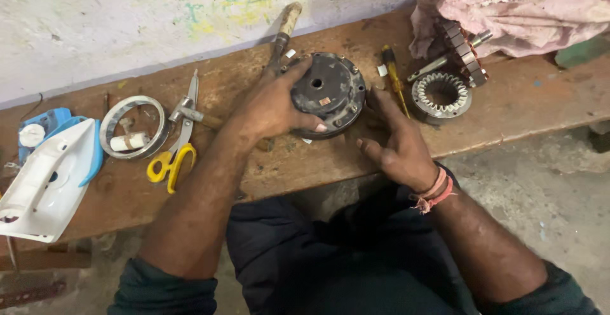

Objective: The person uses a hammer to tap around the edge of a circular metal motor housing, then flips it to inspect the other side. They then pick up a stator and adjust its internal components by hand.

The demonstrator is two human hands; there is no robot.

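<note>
- Nearest me are my own knees in dark cloth, then the front edge of the wooden bench [508, 108] I work at.
- My right hand [397, 140] lies on the bench just right of the motor housing [327, 92], palm partly up, fingers loosely curled — it grips nothing, though its fingertips reach the housing's lower right rim. Red threads circle that wrist.
- My left hand [270, 108] clasps the housing from the left: thumb along its lower edge, fingers spread over the top left rim. The housing stands tilted on its edge, dark round face with a centre hole turned up towards me.
- To the left, well clear of my hands, a white and blue iron [47, 175] lies at the bench's near edge.
- Beyond it — a metal ring [111, 121] with a small white roll [127, 142] inside.
- Beside the ring, yellow-handled scissors [171, 156], blades pointing away from me, with a grey metal tool lying across them.
- Behind my left hand a wooden-handled tool [284, 29] leans towards the wall; its lower end is hidden by my fingers.
- Just right of the housing, a yellow-handled screwdriver [395, 76] lies between it and the toothed stator ring [441, 92].
- Farther right, a rotor [462, 51] on its shaft rests against a pink cloth [521, 6] bunched at the back.
- Farthest is the pale, paint-stained wall [127, 16].
</note>
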